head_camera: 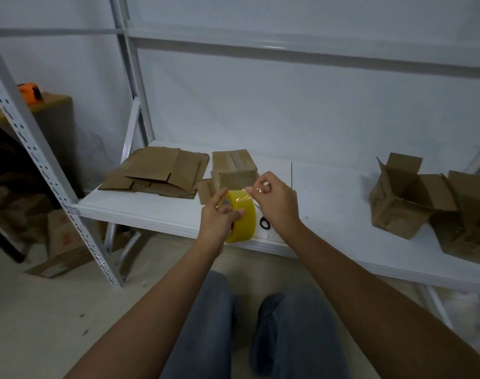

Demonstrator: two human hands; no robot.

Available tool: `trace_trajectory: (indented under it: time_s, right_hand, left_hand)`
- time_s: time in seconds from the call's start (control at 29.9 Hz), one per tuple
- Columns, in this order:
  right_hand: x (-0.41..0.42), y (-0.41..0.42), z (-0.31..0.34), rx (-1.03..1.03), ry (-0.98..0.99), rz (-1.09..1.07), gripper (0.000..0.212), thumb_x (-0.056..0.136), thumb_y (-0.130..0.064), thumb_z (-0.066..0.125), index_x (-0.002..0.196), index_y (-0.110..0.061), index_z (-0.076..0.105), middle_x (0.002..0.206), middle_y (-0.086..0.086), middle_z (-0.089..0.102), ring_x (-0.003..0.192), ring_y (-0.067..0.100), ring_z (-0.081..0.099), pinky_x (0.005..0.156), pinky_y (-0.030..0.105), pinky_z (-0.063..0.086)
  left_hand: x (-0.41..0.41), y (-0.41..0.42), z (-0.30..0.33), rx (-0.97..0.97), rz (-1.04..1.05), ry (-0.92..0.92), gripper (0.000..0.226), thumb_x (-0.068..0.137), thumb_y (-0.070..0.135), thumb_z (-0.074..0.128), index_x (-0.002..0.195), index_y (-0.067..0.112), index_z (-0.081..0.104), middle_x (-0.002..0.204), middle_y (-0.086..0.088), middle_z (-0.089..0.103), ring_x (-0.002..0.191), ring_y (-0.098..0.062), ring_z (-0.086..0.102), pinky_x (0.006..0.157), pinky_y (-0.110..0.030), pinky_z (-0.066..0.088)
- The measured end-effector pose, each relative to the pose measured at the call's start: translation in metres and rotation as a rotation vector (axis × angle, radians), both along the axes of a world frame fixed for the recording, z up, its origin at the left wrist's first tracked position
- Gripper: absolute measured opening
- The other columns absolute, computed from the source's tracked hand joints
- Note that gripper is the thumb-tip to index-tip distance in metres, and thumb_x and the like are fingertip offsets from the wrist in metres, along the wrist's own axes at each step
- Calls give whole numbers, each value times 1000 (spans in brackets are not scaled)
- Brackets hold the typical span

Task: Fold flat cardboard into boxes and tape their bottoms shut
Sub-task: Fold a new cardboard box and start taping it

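Left hand: gripped the tape roll, fingers curled round its rim and thumb across the face, above the shelf's near edge.
Right hand: thumb and forefinger pinched the loose tape end at the top of the roll; other fingers curled.
Box: folded, standing on the shelf just beyond the hands, closed seam up, seemingly some tape on it already.
Flat cardboard: stacked at far left of the shelf, beside the box.
Open boxes: at right, well apart, flaps up.
Scissors: black loops on the shelf below the right hand, near for cutting.
Step, as judged: freeing a strip to seal the box bottom.
Doing it well: keep the roll steady, draw the end straight and taut so it does not fold on itself, lay it centred along the seam, press flat, cut.
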State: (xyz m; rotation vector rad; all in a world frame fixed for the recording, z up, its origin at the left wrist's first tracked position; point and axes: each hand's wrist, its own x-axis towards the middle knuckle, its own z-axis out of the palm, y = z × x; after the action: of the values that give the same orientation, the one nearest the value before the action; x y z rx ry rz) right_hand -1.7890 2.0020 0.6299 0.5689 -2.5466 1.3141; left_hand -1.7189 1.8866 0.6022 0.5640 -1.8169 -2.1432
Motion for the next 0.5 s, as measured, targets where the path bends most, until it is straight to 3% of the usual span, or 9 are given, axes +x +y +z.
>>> trace_trajectory:
  time_s: [0.07, 0.17, 0.27, 0.33, 0.4, 0.5]
  right_hand:
    - [-2, -2, 1, 105, -34, -70, 23, 84, -45, 65, 86, -23, 57, 77, -10, 59, 84, 18, 62, 89, 38, 44]
    - [-7, -1, 0, 244, -23, -134, 25, 87, -49, 59, 92, -25, 60, 88, -3, 66, 90, 21, 60, 83, 33, 34]
    - [-18, 5, -4, 374, -1, -160, 41, 85, -59, 55, 116, -32, 60, 114, 7, 60, 110, 27, 50, 85, 36, 37]
    - [-25, 12, -9, 156, -143, -48, 58, 87, -56, 54, 139, -34, 41, 134, 9, 49, 122, 27, 46, 94, 39, 41]
    - [-27, 18, -17, -169, -336, 92, 55, 95, -44, 49, 144, -31, 31, 138, 10, 49, 117, 23, 52, 92, 31, 45]
    - [-22, 24, -32, -263, -565, 275, 49, 96, -28, 53, 141, -25, 33, 133, 11, 53, 112, 22, 56, 91, 29, 49]
  left_hand:
    - [-2, 5, 0, -3, 19, 25, 72, 80, 0, 70, 141, 25, 42, 117, -19, 63, 111, -25, 56, 101, -48, 43]
    - [-4, 10, 2, -41, 29, 51, 71, 80, -1, 69, 141, 25, 43, 123, -31, 54, 114, -29, 56, 94, -38, 46]
    - [-9, 12, 1, -36, 25, 49, 71, 81, -1, 69, 142, 25, 43, 118, -29, 57, 117, -30, 55, 95, -41, 46]
    - [-13, 10, 0, -15, 11, 53, 71, 82, -1, 69, 143, 23, 42, 100, -23, 61, 105, -24, 58, 93, -41, 46]
    - [-19, 6, -2, 23, -2, 80, 71, 84, -2, 66, 145, 21, 38, 87, -12, 52, 90, -19, 55, 86, -40, 46]
    - [-28, 6, -3, 108, -24, 109, 69, 87, 0, 63, 146, 19, 33, 105, -10, 61, 105, -23, 59, 90, -40, 49]
